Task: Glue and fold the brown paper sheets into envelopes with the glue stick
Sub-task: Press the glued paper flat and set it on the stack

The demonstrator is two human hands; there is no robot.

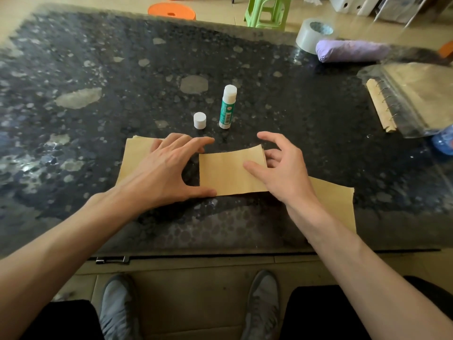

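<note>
Left hand (pixel 169 173) on brown paper (pixel 137 153)

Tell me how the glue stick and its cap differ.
The glue stick is tall with a green label; the cap is short and plain white. The glue stick is open, glue exposed on top; the cap stands apart to its left. Both stand upright on the table.

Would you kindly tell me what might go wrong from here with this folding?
The glue stick stands upright and uncapped just beyond the hands, its cap beside it; a reaching hand may topple it, and the glue may dry. The folded brown sheet bows upward near the edge that the right hand pinches, so the crease may set crooked.
</note>
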